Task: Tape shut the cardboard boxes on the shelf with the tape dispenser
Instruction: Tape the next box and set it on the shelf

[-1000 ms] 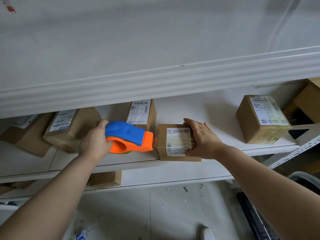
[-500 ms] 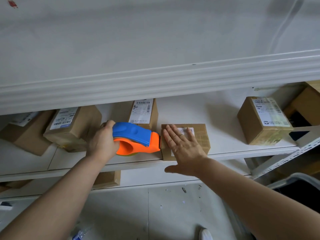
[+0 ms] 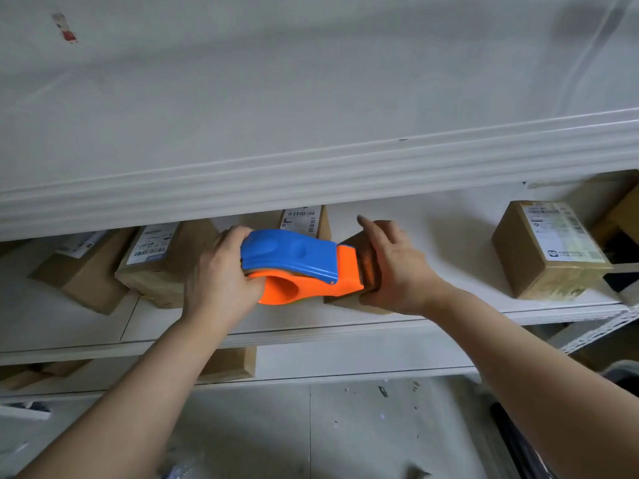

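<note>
Box (image 3: 346, 303) has tipped in the grip of the right hand (image 3: 397, 267), left hand (image 3: 218, 281) gripping tape dispenser (image 3: 294, 262) against its edge.

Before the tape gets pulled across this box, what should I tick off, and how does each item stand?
1. Left hand grips dispenser handle: ok.
2. Right hand holds box: ok.
3. Dispenser's blade end against box: ok.
4. Tape end stuck to box: cannot tell.
5. Box flaps closed: cannot tell, hidden by the hands.
6. Bare shelf to the right of box: ok.
</note>
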